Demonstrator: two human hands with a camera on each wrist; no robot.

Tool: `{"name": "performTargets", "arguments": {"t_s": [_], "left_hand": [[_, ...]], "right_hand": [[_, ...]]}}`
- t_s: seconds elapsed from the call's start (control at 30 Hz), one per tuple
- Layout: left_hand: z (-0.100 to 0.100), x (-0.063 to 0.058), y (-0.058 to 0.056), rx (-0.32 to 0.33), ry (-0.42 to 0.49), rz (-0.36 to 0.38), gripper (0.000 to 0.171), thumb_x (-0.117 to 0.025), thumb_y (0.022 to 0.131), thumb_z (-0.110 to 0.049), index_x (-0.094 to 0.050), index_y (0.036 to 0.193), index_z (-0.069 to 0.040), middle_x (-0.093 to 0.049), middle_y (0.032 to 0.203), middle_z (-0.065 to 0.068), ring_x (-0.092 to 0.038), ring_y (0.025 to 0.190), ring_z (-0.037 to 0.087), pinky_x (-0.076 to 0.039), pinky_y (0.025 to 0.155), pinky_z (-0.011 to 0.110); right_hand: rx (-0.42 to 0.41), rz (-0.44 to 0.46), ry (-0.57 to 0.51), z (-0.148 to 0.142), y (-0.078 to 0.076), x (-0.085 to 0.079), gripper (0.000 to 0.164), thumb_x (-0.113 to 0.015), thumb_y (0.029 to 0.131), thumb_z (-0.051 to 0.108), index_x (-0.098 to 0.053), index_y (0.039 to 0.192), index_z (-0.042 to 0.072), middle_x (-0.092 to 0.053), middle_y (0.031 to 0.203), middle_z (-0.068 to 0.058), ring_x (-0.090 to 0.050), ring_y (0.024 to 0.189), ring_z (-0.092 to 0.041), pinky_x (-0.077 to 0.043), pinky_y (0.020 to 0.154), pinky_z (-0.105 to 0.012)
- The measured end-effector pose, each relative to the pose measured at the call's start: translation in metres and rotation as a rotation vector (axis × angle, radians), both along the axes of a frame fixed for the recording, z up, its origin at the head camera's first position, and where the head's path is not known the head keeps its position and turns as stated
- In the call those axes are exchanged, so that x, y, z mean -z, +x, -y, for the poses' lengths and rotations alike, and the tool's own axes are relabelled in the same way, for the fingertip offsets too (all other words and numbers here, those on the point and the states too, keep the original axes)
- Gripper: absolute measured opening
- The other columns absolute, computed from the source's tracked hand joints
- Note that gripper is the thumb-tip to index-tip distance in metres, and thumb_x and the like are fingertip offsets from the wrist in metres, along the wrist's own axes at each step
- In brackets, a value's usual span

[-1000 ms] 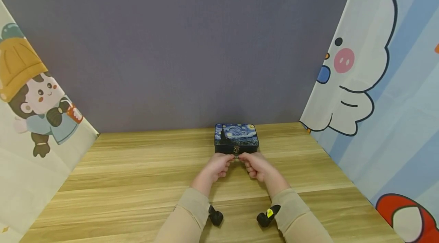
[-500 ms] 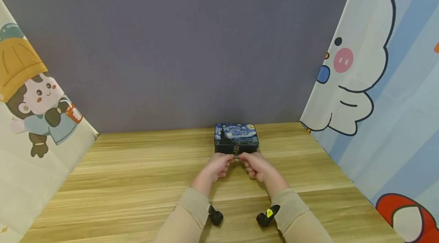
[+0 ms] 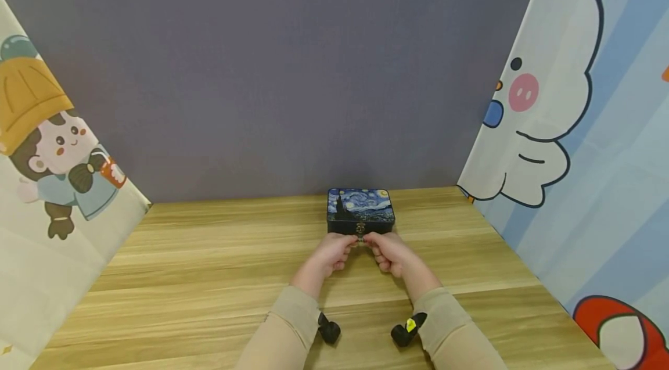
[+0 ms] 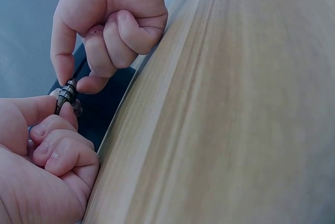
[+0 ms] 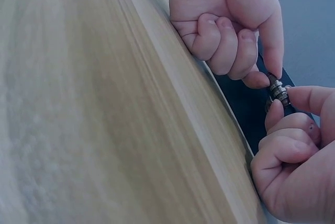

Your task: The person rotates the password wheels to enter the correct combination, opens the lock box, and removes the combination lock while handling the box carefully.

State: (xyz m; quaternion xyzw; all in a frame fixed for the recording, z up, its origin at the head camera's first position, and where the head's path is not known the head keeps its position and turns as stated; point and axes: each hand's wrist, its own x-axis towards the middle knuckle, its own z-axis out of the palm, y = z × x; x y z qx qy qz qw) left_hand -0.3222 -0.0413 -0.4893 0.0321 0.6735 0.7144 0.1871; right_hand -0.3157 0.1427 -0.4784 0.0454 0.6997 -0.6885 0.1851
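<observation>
A small tin box (image 3: 360, 205) with a swirling blue night-sky picture on its lid sits lid down at the back of the table, brass latch (image 3: 360, 227) facing me. At the latch is a small dark combination padlock (image 5: 280, 94) with numbered dial rings. My left hand (image 3: 333, 251) pinches one end of it between thumb and a finger, the other fingers curled in. From the opposite side my right hand (image 3: 391, 251) pinches the other end the same way. Both hands hide the lower front of the box.
The wood-grain table (image 3: 209, 288) stretches out on both sides of the arms. A grey panel (image 3: 292, 79) rises just behind the box, and printed cartoon sheets line the left and right sides. Each sleeve cuff carries a black wrist camera (image 3: 329, 330).
</observation>
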Motion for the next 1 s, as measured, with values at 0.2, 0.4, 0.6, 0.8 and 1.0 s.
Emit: {"name": "performTargets", "arguments": {"t_s": [0.2,0.4,0.6,0.8,1.0], "left_hand": [[0.0000,0.0004,0.0000,-0.001,-0.001,0.009,0.033,-0.058,0.103,-0.023,-0.063,0.108,0.009,-0.032,0.059,-0.007,-0.023,0.046,0.007,-0.024,0.043,0.022],[-0.0002,0.0002,0.0005,0.000,-0.005,0.004,0.033,-0.058,0.103,-0.024,-0.062,0.107,0.009,-0.032,0.058,-0.006,-0.023,0.046,0.007,-0.024,0.043,0.022],[-0.0002,0.0004,0.0000,-0.002,-0.003,-0.003,0.034,-0.058,0.103,-0.024,-0.063,0.108,0.009,-0.032,0.059,-0.007,-0.023,0.046,0.006,-0.023,0.042,0.021],[0.0002,0.0024,-0.0015,0.001,-0.008,-0.004,0.034,-0.057,0.103,-0.024,-0.064,0.108,0.009,-0.033,0.059,-0.007,-0.024,0.046,0.007,-0.025,0.043,0.021],[0.0004,0.0030,-0.0024,0.003,-0.011,-0.009,0.033,-0.058,0.103,-0.025,-0.065,0.106,0.007,-0.032,0.058,-0.007,-0.023,0.046,0.007,-0.026,0.043,0.022]], "right_hand": [[-0.003,-0.003,-0.001,-0.0006,-0.0003,0.0009,0.026,-0.063,0.096,0.027,-0.062,0.081,0.006,-0.029,0.053,0.008,-0.023,0.043,-0.007,-0.021,0.039,-0.022],[-0.009,-0.006,-0.004,-0.0011,-0.0012,0.0024,0.026,-0.063,0.096,0.027,-0.063,0.083,0.005,-0.029,0.053,0.008,-0.022,0.043,-0.007,-0.021,0.039,-0.023],[-0.010,0.000,-0.001,-0.0019,-0.0014,0.0022,0.025,-0.063,0.096,0.027,-0.063,0.083,0.005,-0.028,0.053,0.008,-0.022,0.044,-0.007,-0.021,0.040,-0.023],[-0.005,0.007,-0.010,-0.0036,-0.0025,0.0010,0.029,-0.063,0.098,0.030,-0.062,0.087,0.003,-0.028,0.054,0.008,-0.022,0.043,-0.007,-0.021,0.040,-0.023],[0.017,0.020,-0.021,-0.0068,-0.0034,-0.0006,0.034,-0.064,0.098,0.034,-0.063,0.096,0.000,-0.028,0.054,0.008,-0.023,0.043,-0.006,-0.020,0.039,-0.022]]}}
